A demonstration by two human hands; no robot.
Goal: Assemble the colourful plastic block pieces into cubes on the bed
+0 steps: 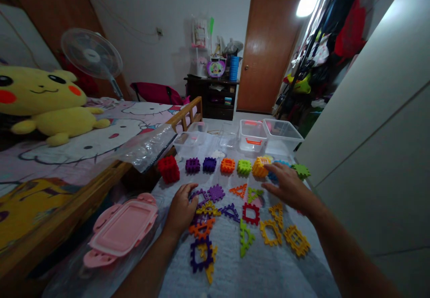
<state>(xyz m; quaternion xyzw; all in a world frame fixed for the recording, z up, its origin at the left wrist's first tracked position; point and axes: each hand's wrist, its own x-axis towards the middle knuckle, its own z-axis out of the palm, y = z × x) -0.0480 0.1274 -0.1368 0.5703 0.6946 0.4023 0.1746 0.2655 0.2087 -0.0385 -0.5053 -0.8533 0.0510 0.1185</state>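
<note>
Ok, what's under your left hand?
Purple, yellow and orange interlocking plastic pieces show around the left hand; what lies directly beneath its palm is hidden.

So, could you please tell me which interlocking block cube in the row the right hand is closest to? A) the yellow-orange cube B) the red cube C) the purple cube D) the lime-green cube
A: the fingertips of the right hand reach just beside the yellow-orange cube.
</note>
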